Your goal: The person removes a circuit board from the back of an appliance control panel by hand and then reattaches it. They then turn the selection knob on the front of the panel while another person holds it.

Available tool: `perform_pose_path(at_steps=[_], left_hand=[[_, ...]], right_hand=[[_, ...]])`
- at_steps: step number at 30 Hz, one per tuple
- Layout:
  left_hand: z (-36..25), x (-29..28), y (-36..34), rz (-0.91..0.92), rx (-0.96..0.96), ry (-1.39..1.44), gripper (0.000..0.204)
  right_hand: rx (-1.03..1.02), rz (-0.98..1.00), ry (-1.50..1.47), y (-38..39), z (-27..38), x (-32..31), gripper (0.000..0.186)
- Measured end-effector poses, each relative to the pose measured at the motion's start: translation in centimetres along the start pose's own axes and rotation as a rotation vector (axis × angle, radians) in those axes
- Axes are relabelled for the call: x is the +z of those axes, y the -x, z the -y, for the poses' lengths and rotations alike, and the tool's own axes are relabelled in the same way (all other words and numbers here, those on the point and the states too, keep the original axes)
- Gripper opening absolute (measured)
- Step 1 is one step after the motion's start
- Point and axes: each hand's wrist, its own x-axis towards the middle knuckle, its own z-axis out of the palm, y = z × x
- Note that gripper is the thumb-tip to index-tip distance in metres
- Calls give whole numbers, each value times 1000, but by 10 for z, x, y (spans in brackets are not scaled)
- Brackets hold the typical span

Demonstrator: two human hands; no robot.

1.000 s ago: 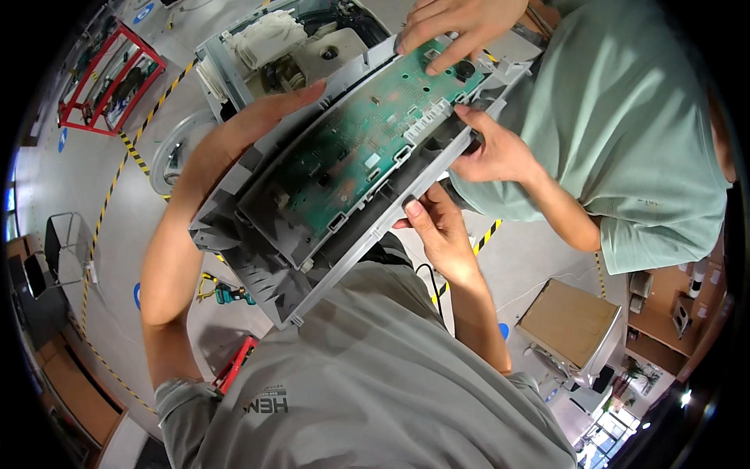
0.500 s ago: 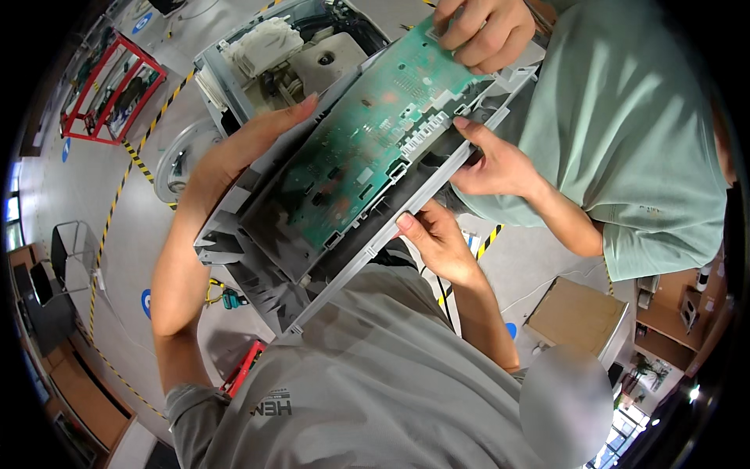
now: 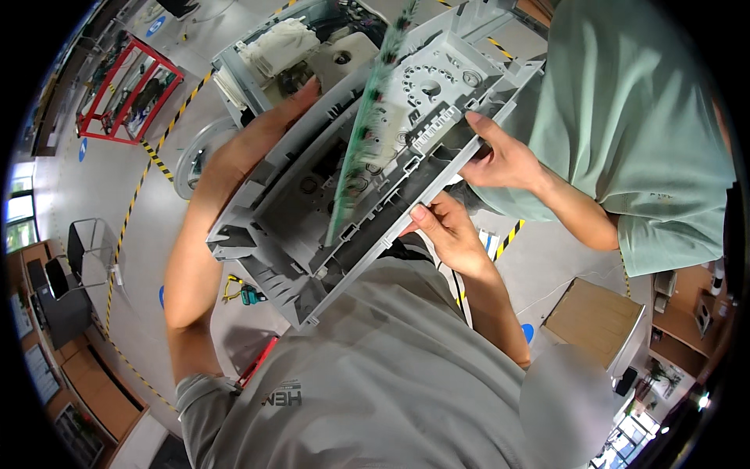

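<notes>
A grey plastic control panel housing lies tilted across my arms, its hollow inside facing up. My right hand grips its near edge, thumb on top. My left hand is against its far outer side, fingers partly hidden, holding it. A green circuit board stands almost edge-on above the housing, blurred by motion, its lower end still inside. A co-worker's hand holds the near edge to the right of mine. The board's upper end leaves the picture at the top, so what holds it is hidden.
An opened white appliance stands beyond the housing, with a round door ring on the floor beside it. A red cart is at the far left. A teal power tool lies below, and a cardboard box stands right.
The circuit board has swung up from lying flat in the housing to nearly edge-on, baring the inside. The co-worker's upper hand has left the view. My hands keep their hold.
</notes>
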Motion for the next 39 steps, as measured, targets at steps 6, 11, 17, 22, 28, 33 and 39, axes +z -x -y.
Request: perform_pose_path(at_steps=[6, 11, 17, 22, 28, 33, 39], left_hand=[[1, -12, -3, 52, -95, -122, 49], [3, -22, -2, 148, 64, -499, 59], [12, -51, 7, 234, -113, -380, 57], [13, -72, 22, 289, -331, -513, 62], [26, -108, 45, 247, -220, -524, 66], [53, -132, 79, 223, 123, -212, 76], [81, -100, 119, 21, 429, 99, 95]], right_hand=[[-13, 24, 36, 1, -5, -3, 32], [33, 6, 20, 0, -5, 1, 31], [56, -55, 12, -5, -25, 1, 28], [109, -72, -10, -7, -36, -2, 26], [86, -62, -34, -7, -42, -5, 24], [42, 8, -110, -11, -40, -6, 25], [-7, 53, -134, -18, -38, -2, 31]])
